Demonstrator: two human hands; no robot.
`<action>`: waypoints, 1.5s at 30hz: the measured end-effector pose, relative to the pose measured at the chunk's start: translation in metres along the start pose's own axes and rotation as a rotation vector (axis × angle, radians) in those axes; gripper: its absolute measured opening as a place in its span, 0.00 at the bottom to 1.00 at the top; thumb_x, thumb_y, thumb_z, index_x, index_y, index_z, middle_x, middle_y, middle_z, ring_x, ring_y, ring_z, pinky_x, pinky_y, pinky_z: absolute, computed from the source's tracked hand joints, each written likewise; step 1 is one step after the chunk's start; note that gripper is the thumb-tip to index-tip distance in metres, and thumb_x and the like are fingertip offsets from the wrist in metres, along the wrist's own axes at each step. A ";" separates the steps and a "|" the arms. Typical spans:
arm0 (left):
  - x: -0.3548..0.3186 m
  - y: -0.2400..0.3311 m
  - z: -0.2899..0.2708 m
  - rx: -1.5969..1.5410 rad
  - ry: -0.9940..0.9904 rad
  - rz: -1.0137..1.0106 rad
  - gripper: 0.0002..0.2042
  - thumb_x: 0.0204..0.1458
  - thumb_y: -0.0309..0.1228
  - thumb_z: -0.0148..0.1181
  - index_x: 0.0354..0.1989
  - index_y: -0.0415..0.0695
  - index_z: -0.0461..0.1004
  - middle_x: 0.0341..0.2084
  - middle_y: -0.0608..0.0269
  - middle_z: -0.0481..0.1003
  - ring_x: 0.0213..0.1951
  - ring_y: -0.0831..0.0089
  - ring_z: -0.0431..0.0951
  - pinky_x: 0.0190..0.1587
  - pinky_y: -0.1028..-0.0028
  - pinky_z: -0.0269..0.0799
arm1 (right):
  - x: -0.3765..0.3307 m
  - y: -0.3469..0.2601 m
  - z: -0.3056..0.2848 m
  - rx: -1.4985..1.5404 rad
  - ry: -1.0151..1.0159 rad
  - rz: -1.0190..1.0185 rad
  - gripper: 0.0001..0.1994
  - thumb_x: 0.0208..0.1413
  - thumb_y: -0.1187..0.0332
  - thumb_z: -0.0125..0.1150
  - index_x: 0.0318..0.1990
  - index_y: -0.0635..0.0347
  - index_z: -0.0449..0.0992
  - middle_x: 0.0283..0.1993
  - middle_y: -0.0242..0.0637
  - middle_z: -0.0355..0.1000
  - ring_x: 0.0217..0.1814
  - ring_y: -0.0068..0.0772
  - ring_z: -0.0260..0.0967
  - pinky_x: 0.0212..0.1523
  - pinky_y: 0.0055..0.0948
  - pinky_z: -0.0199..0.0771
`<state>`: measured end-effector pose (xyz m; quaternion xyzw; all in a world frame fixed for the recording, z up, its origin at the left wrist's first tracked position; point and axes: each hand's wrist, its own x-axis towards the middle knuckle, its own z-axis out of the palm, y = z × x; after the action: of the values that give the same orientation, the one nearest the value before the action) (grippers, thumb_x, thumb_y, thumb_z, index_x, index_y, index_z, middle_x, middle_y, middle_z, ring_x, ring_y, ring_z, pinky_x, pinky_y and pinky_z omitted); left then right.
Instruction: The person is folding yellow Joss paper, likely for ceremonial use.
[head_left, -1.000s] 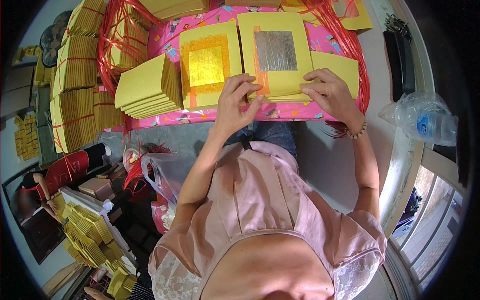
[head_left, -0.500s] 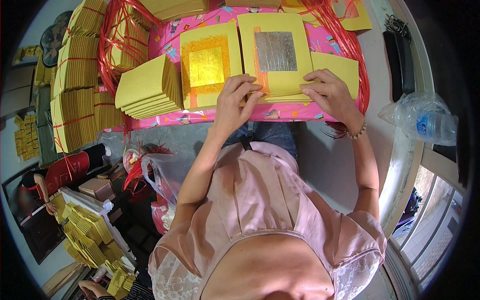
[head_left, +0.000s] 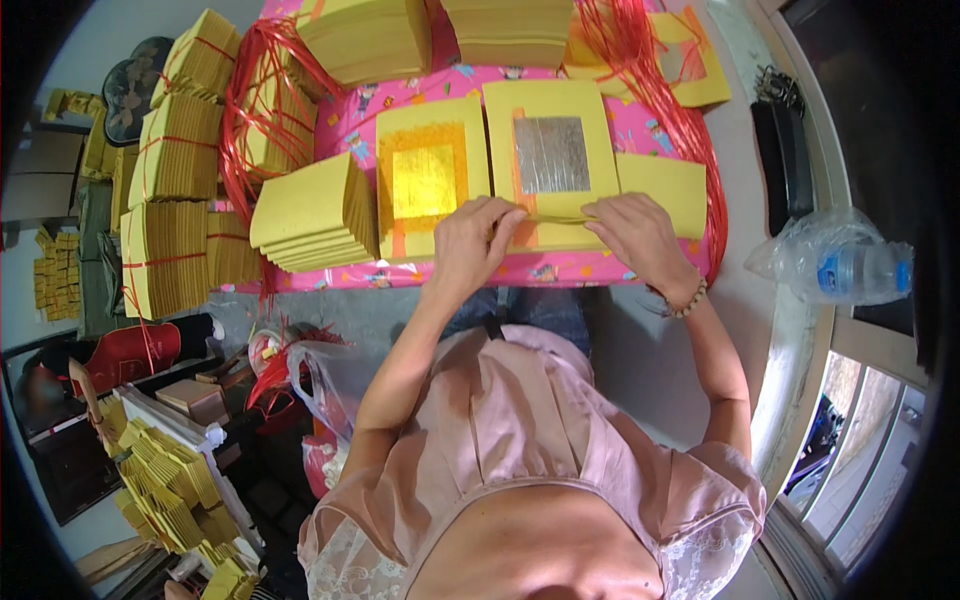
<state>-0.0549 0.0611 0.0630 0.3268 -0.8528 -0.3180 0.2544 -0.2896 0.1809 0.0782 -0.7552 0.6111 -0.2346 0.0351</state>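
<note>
Yellow paper sheet with silver foil square (head_left: pixel 553 160), flat on pink counter (head_left: pixel 352 118) at 12 o'clock, mid-fold along near edge: left hand (head_left: pixel 470 240) and right hand (head_left: pixel 635 235) both pinching that edge; judged next, firm even crease, clear of gold-foil sheet (head_left: pixel 425 185) at 11 o'clock.

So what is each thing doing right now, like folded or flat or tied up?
Left hand: pinching the silver-square sheet's near edge.
Right hand: pressing the same edge.
Silver-square sheet: flat, near edge folded up.
Gold-square sheet: flat.
Yellow stacks: tied with red string.
Plastic bottle: lying down, bagged.
</note>
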 end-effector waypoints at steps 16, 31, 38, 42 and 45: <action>0.046 0.003 0.035 0.207 0.036 0.385 0.34 0.49 0.36 0.66 0.66 0.46 0.62 0.62 0.42 0.60 0.64 0.43 0.60 0.63 0.51 0.58 | 0.108 0.086 -0.008 0.215 -0.037 0.150 0.12 0.64 0.62 0.55 0.44 0.63 0.75 0.40 0.45 0.74 0.44 0.50 0.73 0.44 0.42 0.72; 0.086 -0.022 0.055 0.328 -0.047 0.319 0.36 0.56 0.49 0.56 0.72 0.54 0.54 0.69 0.39 0.51 0.70 0.40 0.50 0.70 0.45 0.45 | 0.162 0.127 0.029 -0.018 -0.110 0.176 0.12 0.64 0.63 0.52 0.42 0.61 0.77 0.44 0.44 0.76 0.50 0.48 0.72 0.50 0.46 0.69; 0.088 -0.024 0.057 0.328 -0.063 0.308 0.35 0.56 0.49 0.56 0.72 0.53 0.55 0.69 0.39 0.52 0.70 0.40 0.51 0.69 0.46 0.46 | 0.167 0.131 0.043 0.165 -0.160 0.184 0.12 0.62 0.65 0.51 0.45 0.62 0.76 0.45 0.47 0.76 0.52 0.51 0.72 0.52 0.46 0.69; 0.087 -0.024 0.057 0.344 -0.063 0.309 0.34 0.57 0.50 0.55 0.71 0.53 0.56 0.69 0.44 0.53 0.69 0.40 0.51 0.69 0.45 0.46 | 0.167 0.125 0.039 0.212 -0.167 0.196 0.10 0.61 0.68 0.51 0.45 0.63 0.75 0.44 0.48 0.75 0.50 0.52 0.72 0.52 0.45 0.71; 0.087 -0.023 0.058 0.357 -0.065 0.316 0.34 0.57 0.50 0.55 0.71 0.52 0.56 0.70 0.48 0.54 0.69 0.40 0.51 0.69 0.44 0.46 | 0.164 0.124 0.041 0.209 -0.127 0.167 0.10 0.61 0.69 0.51 0.44 0.63 0.75 0.44 0.48 0.75 0.50 0.51 0.72 0.52 0.45 0.71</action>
<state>-0.1402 0.0070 0.0274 0.2189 -0.9438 -0.1288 0.2115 -0.3626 -0.0140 0.0508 -0.7071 0.6407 -0.2449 0.1717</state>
